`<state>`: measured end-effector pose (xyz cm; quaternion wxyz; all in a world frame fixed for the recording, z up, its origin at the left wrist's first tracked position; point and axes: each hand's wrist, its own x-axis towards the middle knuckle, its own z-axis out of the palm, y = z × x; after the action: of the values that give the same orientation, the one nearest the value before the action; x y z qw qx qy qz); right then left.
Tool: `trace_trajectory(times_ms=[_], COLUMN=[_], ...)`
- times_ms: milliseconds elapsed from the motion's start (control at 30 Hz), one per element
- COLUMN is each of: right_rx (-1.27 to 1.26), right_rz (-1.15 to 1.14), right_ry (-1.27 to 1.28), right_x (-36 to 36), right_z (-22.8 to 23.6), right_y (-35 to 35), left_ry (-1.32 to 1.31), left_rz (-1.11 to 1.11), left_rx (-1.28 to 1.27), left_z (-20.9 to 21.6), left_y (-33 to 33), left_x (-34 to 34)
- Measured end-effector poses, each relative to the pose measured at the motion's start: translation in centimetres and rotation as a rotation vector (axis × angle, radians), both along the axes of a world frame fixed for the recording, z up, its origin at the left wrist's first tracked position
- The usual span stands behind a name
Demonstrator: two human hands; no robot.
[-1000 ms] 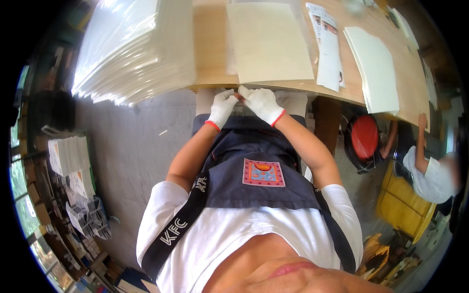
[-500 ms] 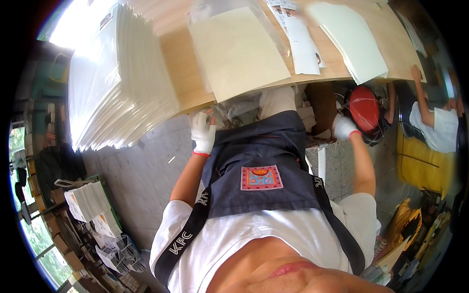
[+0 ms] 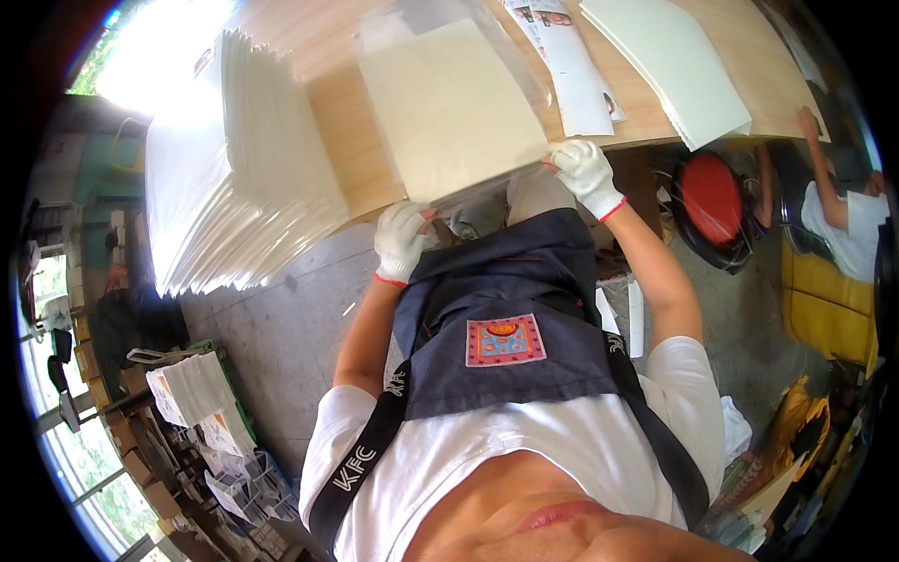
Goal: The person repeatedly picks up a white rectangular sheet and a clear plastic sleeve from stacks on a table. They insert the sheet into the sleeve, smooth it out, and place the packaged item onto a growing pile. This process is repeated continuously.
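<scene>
A cream sheet (image 3: 459,112) lies on the table with clear plastic sleeves (image 3: 520,61) around its edges. My left hand (image 3: 401,242), in a white knit glove with a red cuff, is closed at the near left corner, where the clear film reaches its fingertips. At the near right corner, my right hand (image 3: 585,178), gloved alike, pinches the edge of the film. Between both hands the film's near edge hangs just past the table edge. Whether the sheet is inside or on top of the upper sleeve, I cannot tell.
A tall stack of plastic-sleeved sheets (image 3: 253,169) stands at the left. Right of the cream sheet lie printed strips (image 3: 576,84) and a pile of pale sheets (image 3: 679,70). Beside the table are a red round stool (image 3: 709,199) and another person's arm (image 3: 817,145).
My right hand has come up and left from beside the red stool to the near right corner of the sheet. My left hand has moved slightly to the right.
</scene>
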<state>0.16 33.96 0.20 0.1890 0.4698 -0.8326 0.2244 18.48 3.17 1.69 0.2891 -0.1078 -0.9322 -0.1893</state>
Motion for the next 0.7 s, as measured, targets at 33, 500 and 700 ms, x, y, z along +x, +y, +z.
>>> trace_trajectory(times_ms=[33,500,700], right_rx=[-0.018,-0.008,0.352], right_rz=[-0.091,-0.590,-0.501], right_ry=[-0.096,-0.029,0.047], right_x=[0.5,1.5,-3.4], right_z=[0.3,2.1,1.5], right_y=[-0.6,0.1,3.5], left_ry=[-0.082,-0.061,-0.233], left_rz=[0.129,0.397,0.053], left_rx=[0.155,0.567,-0.154], left_z=[-1.3,-2.1,1.9], left_y=[-0.4,0.0,5.5], left_x=[0.6,0.1,-6.2])
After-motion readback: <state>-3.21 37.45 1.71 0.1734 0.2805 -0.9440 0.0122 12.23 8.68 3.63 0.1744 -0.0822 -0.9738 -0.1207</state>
